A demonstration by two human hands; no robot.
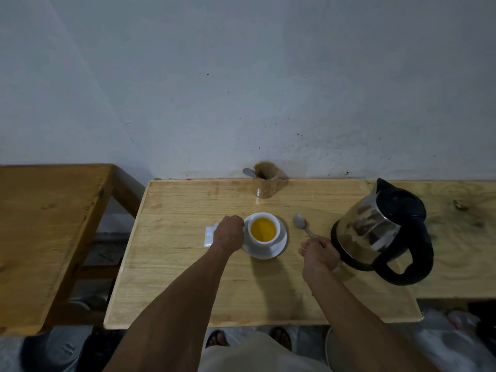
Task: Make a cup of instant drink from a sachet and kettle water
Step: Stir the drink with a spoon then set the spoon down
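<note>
A white cup [264, 237] full of orange-yellow drink stands on a white saucer [279, 248] in the middle of the wooden table [188, 264]. My left hand [228, 233] is closed at the cup's left side, where the handle is hidden behind it. My right hand [318, 253] grips the handle of a metal spoon [300, 222], whose bowl rests just right of the saucer. A white sachet [210, 236] lies flat to the left, partly covered by my left hand. The steel kettle [381, 232] with black lid and handle stands to the right.
A wooden holder [265, 181] with another spoon in it stands at the table's back edge by the wall. A second wooden table [45, 232] is on the left across a gap. My feet [249, 338] show below the front edge.
</note>
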